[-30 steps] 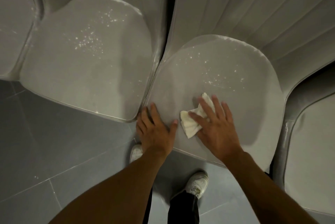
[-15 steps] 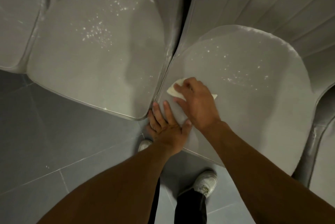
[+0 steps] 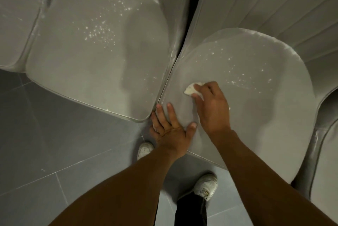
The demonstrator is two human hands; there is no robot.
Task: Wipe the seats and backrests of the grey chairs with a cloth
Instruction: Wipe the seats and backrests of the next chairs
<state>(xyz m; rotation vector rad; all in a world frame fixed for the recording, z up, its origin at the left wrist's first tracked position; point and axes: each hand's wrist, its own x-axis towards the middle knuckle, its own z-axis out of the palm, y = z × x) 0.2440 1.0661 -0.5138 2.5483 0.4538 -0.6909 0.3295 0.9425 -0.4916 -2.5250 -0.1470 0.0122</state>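
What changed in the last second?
The right hand slid the cloth further in across the seat, away from its front edge. Its fingers went from spread flat to curled round the bunched cloth. Unchanged: the left hand braces flat on the seat's front corner, and white specks remain further back.

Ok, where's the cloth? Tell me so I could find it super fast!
Look at the two grey seats side by side and take the right seat. Near its left edge the right hand grips the cloth, a small bunched lump poking out from under it. It's the only soft cream-white thing; the white specks nearby are just tiny dots.
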